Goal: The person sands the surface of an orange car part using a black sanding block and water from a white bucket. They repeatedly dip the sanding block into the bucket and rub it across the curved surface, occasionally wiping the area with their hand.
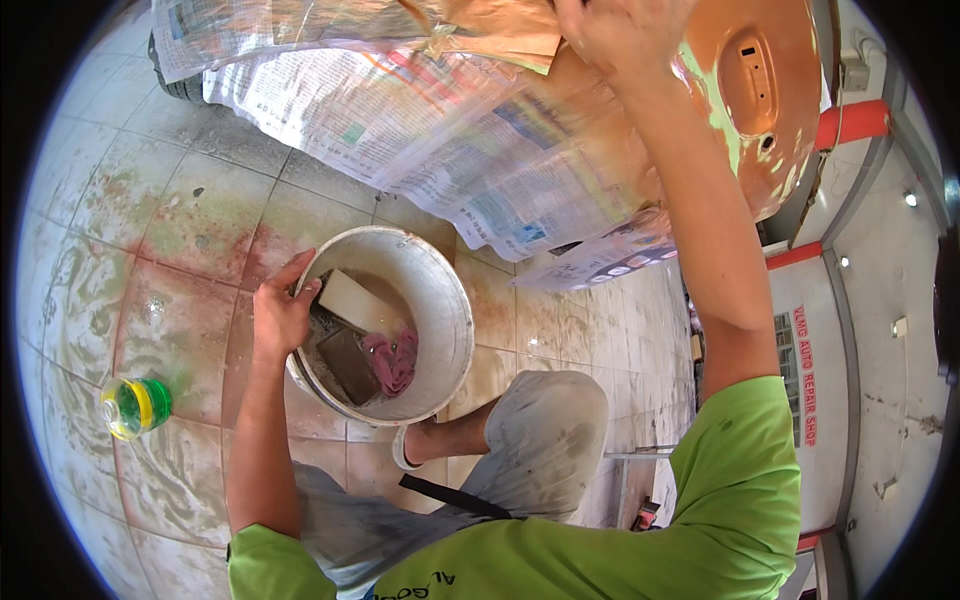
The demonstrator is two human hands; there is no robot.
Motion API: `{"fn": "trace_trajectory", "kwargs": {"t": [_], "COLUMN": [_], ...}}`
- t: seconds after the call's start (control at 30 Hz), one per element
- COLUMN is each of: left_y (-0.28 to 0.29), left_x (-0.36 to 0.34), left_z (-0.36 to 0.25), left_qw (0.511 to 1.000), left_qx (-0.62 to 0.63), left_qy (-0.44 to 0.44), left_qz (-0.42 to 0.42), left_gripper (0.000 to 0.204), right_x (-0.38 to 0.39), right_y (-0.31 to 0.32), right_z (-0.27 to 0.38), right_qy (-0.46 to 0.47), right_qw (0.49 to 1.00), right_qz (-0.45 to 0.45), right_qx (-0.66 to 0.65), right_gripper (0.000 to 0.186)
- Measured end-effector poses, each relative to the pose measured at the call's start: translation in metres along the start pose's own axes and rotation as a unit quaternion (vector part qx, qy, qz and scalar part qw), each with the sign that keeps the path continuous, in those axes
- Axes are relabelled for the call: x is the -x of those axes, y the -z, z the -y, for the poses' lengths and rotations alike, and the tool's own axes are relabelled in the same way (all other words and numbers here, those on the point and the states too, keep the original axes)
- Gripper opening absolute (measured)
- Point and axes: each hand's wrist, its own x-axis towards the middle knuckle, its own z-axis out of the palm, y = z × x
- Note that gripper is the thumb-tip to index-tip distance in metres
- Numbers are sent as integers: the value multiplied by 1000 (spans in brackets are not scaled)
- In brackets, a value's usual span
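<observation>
My left hand (283, 312) grips the rim of a round pale bucket (445, 310), thumb over the edge and fingers on the outside. In the bucket's murky water lie a whitish rectangular block (358, 303), a dark flat block (347, 366) and a wet pink cloth (391, 362). My right arm reaches up to the orange car body panel (790, 110). My right hand (628, 35) is against it, beside the masking paper, with its fingers curled. The top edge of the view cuts off part of the hand, so what it holds, if anything, is hidden.
Newspaper sheets (420, 120) cover much of the car and hang down its side. A green and yellow bottle (136, 408) stands on the wet, stained tile floor (180, 330) at left. My bent knee (560, 420) is close to the bucket. A tyre (178, 85) shows at upper left.
</observation>
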Motion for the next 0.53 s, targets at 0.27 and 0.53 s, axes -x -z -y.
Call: {"fn": "trace_trajectory", "kwargs": {"t": [0.27, 0.53], "left_y": [-5, 2], "left_x": [-6, -14], "left_z": [-15, 38], "left_qw": [1000, 1000], "left_qx": [-12, -2], "left_qy": [27, -12], "left_qz": [10, 23], "left_gripper": [44, 46], "right_x": [180, -80], "right_y": [16, -102], "right_z": [-60, 74], "right_qy": [-84, -158], "right_qw": [995, 968], "right_qz": [-27, -195], "right_qx": [48, -17], "right_gripper": [33, 59]}}
